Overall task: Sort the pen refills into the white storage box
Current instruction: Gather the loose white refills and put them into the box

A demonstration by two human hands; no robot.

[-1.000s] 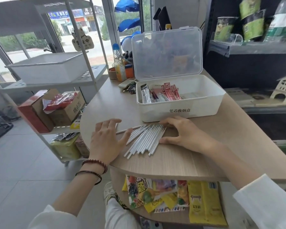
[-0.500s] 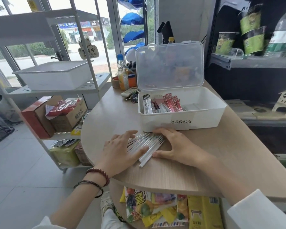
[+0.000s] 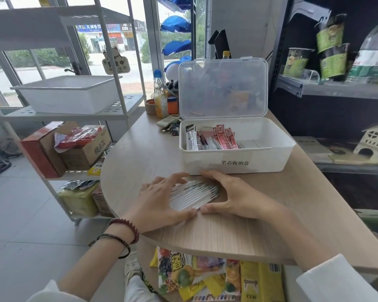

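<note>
Refills [image 3: 192, 195] on wooden counter [image 3: 140, 153] (shop, seemingly)

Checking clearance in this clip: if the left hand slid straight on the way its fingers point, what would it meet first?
Probably the front wall of the white storage box, just past the left hand; the right hand lies close beside that line.

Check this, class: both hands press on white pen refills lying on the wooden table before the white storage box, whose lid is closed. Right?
Wrong: the head view shows the clear lid standing open. The rest holds: left hand and right hand press on the pen refills on the wooden table before the white storage box.
</note>
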